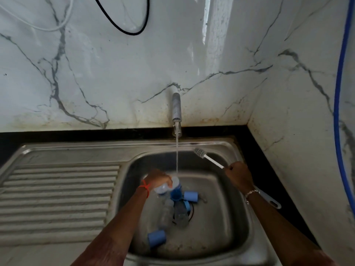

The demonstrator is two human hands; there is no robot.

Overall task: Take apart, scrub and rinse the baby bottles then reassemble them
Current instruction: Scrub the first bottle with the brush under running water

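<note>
My left hand (158, 179) grips a clear baby bottle (169, 186) and holds it under the stream of water running from the tap (176, 114). My right hand (239, 174) grips the white handle of a bottle brush (208, 158), its grey bristle head raised toward the sink's back rim, apart from the bottle. In the steel sink basin (226, 223) lie two more clear bottles (173, 212), a blue collar ring (175, 194) and two blue caps, one (191, 196) by the drain and one (156, 238) near the front.
A ribbed steel draining board (57, 198) spreads left of the basin. Marble walls close in behind and to the right. A grey utensil handle (270, 201) lies on the sink's right rim under my right wrist. A blue hose (340, 112) hangs at the far right.
</note>
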